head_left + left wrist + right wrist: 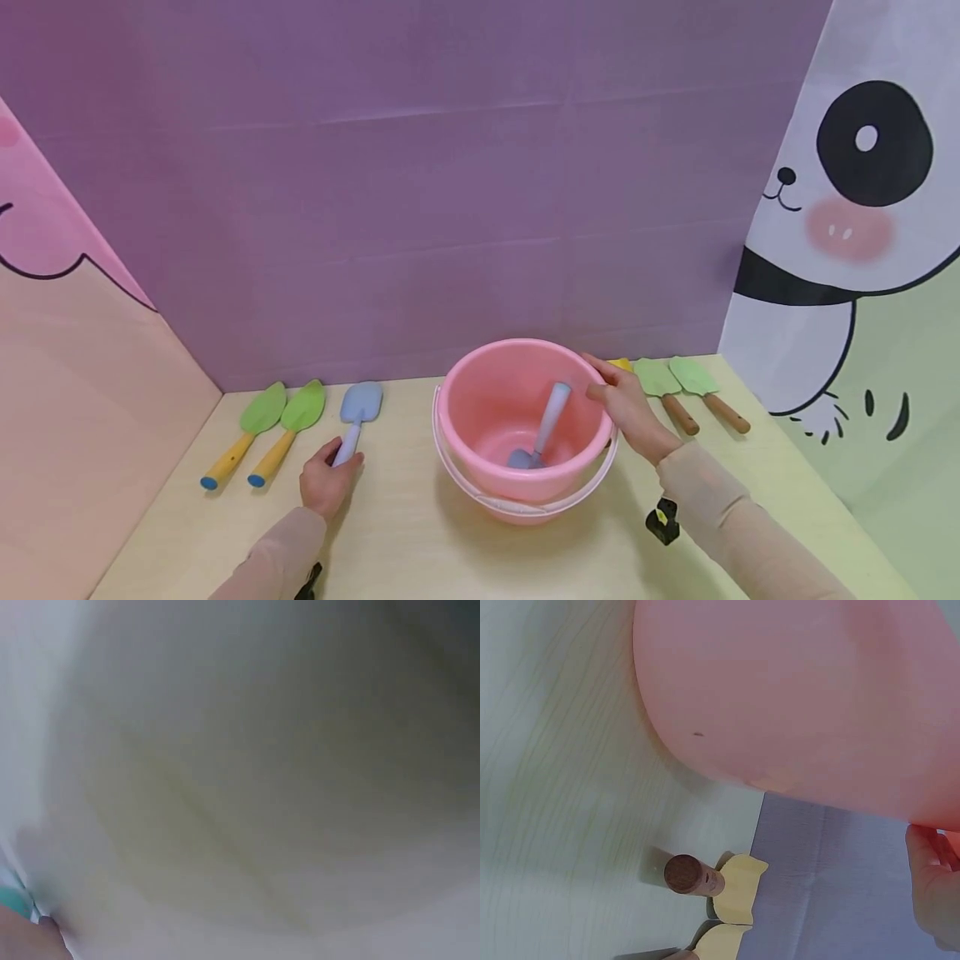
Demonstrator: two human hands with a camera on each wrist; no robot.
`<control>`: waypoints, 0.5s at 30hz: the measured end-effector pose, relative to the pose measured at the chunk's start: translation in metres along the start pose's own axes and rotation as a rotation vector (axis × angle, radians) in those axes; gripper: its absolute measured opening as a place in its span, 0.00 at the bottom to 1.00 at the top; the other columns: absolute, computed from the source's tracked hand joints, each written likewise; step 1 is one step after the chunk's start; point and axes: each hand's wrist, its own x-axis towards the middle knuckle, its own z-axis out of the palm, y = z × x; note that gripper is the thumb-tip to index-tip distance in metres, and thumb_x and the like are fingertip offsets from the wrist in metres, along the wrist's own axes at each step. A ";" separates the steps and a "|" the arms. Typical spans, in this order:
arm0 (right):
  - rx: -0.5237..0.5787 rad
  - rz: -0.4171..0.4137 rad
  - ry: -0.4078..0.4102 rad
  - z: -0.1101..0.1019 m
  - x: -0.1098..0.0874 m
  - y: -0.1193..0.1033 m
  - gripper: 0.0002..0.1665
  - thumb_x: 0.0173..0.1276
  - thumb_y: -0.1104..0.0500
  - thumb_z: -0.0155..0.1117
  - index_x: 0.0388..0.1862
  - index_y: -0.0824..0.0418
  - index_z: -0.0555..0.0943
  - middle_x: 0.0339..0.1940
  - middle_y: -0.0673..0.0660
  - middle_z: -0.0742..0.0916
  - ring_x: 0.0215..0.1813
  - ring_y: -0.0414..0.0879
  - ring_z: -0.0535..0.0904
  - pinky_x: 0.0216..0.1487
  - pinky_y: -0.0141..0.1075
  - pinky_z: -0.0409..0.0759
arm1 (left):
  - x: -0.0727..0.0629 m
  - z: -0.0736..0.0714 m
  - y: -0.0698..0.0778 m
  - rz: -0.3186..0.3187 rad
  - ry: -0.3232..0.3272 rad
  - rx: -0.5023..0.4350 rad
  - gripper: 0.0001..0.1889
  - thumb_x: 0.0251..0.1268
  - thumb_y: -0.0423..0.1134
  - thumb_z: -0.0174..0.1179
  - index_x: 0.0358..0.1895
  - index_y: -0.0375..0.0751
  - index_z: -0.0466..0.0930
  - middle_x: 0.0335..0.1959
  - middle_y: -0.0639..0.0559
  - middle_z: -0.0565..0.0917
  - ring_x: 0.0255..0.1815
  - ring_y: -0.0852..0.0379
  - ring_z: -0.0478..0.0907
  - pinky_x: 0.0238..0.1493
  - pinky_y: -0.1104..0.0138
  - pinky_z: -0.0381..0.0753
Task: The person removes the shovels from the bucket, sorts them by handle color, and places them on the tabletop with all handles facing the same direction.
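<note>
In the head view my left hand [327,481] grips the pale handle of a blue toy shovel [362,402], whose blade points away from me over the table. My right hand [632,410] holds the right rim of a pink bucket [468,433], thumb inside and fingers outside. A second blue shovel [553,415] leans inside the bucket, blade down. The bucket's white handle [517,506] hangs down at the front. The right wrist view shows the bucket wall close up. In the left wrist view, only a bit of the hand [30,937] shows at the corner.
Two green leaf-shaped trowels [261,408] with yellow handles lie at the left. To the right of the bucket lie two pale green shovels [693,377] with brown handles, plus a partly hidden yellow piece [621,364]. A purple wall [390,208] closes off the table's back.
</note>
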 end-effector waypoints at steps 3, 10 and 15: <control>-0.001 0.004 -0.003 0.001 0.000 0.000 0.35 0.59 0.68 0.47 0.69 0.61 0.62 0.68 0.60 0.69 0.64 0.52 0.68 0.52 0.27 0.73 | 0.000 -0.007 0.002 0.014 -0.050 0.015 0.33 0.59 0.43 0.57 0.66 0.32 0.60 0.61 0.30 0.67 0.62 0.37 0.64 0.62 0.49 0.64; 0.001 0.011 -0.014 0.001 -0.001 -0.001 0.36 0.59 0.68 0.46 0.69 0.60 0.60 0.68 0.60 0.68 0.66 0.52 0.67 0.59 0.36 0.72 | 0.004 -0.026 0.016 0.118 -0.126 -0.019 0.30 0.63 0.40 0.54 0.66 0.30 0.58 0.66 0.34 0.63 0.66 0.37 0.60 0.66 0.53 0.61; -0.002 0.024 -0.013 0.000 -0.001 -0.001 0.35 0.60 0.67 0.47 0.70 0.59 0.60 0.69 0.59 0.68 0.66 0.53 0.67 0.61 0.41 0.70 | 0.001 -0.036 0.038 0.186 -0.175 -0.079 0.28 0.66 0.39 0.52 0.66 0.32 0.60 0.66 0.36 0.65 0.66 0.42 0.62 0.64 0.58 0.65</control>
